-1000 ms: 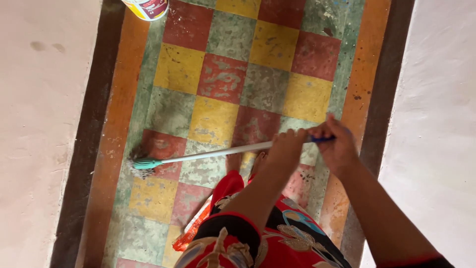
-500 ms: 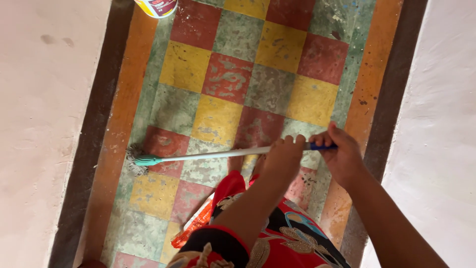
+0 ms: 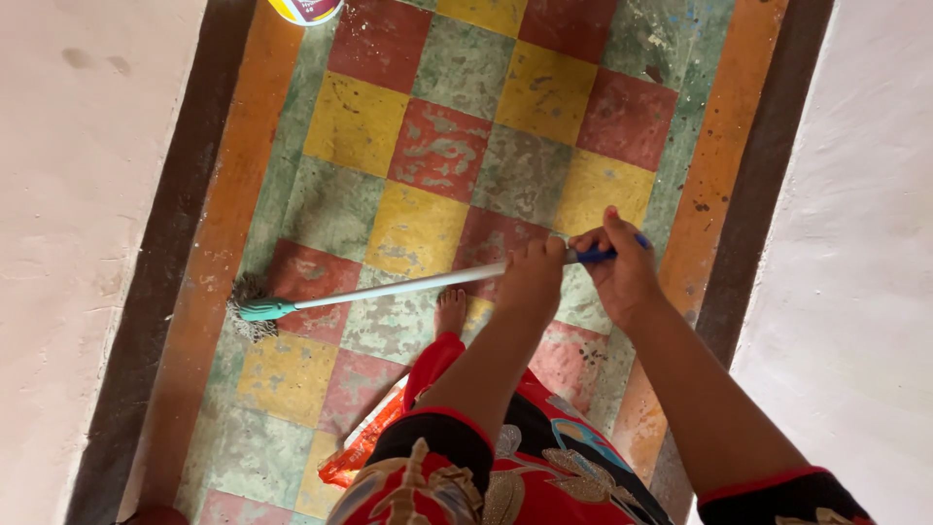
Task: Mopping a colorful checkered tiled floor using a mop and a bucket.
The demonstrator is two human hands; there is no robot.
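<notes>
I hold a mop with a white pole (image 3: 398, 287), a teal socket and a grey string head (image 3: 249, 308). My left hand (image 3: 532, 275) grips the pole near its upper end. My right hand (image 3: 614, 266) is closed around the blue grip at the very end. The mop head rests on the floor at the left, by the orange border strip. My bare foot (image 3: 450, 311) stands just under the pole.
The floor is a checker of red, yellow and green tiles (image 3: 457, 146) between pale walls (image 3: 68, 194). A white and yellow bucket (image 3: 303, 9) stands at the top edge. An orange plastic bag (image 3: 362, 445) lies by my red patterned clothing.
The mop head has slid a little further left toward the orange border. Both hands have moved up and left along with the pole.
</notes>
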